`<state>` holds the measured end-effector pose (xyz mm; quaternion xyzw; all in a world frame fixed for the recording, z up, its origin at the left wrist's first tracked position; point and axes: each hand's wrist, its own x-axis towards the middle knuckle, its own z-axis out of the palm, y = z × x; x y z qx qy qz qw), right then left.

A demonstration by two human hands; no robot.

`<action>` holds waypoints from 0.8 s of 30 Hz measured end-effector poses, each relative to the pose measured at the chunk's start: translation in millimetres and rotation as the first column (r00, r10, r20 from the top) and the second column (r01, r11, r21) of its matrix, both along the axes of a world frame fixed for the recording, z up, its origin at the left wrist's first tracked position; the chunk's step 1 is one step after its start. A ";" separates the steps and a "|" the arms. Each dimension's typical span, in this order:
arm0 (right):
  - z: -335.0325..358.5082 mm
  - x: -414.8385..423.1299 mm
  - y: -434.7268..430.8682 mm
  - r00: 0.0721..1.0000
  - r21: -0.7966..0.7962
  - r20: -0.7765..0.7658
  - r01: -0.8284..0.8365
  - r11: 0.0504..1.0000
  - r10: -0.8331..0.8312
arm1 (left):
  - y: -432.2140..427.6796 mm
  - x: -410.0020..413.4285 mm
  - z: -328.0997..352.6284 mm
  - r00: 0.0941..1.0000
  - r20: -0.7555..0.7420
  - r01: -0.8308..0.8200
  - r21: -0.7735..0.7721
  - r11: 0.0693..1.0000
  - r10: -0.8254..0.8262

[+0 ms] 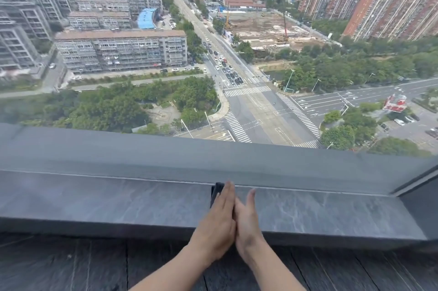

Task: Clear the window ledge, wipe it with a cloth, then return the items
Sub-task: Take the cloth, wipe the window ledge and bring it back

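The left hand (pixel 221 210) lies on a cloth (pixel 216 192) on the ledge (pixel 94 198), the right hand (pixel 246 216) touching beside it.

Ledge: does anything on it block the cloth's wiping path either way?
No item is visible on the grey veined stone ledge. The dark cloth sits under the left hand; only the right hand lies beside it on the right.

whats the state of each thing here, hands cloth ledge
left hand, flat, fingers straight, pressing on the cloth
right hand, fingers straight, touching the left hand, holds nothing
cloth, dark, mostly hidden under the left fingers, at the back of the ledge
ledge, grey stone, bears the cloth and both hands
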<state>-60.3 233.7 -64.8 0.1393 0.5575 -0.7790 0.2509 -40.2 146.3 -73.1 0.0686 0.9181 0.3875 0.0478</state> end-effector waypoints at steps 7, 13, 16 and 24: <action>-4.8 8.9 26.2 0.931 -0.059 -0.066 0.355 0.933 -0.359 | 18.3 -5.0 -31.3 0.999 0.035 0.043 -0.401 0.915 -0.032; -3.7 12.4 4.4 0.882 -0.032 -0.168 0.441 0.897 -0.439 | -12.6 -11.1 -30.4 0.997 -0.030 0.046 -0.456 0.889 -0.067; -0.6 15.3 -26.8 0.916 -0.001 -0.175 0.367 0.930 -0.362 | -31.5 -9.4 -28.1 0.993 -0.024 0.088 -0.488 0.869 -0.114; -5.7 18.5 -86.6 0.907 0.278 -0.316 0.368 0.888 -0.277 | -145.9 2.3 -39.8 0.985 -0.048 0.115 -0.535 0.837 -0.166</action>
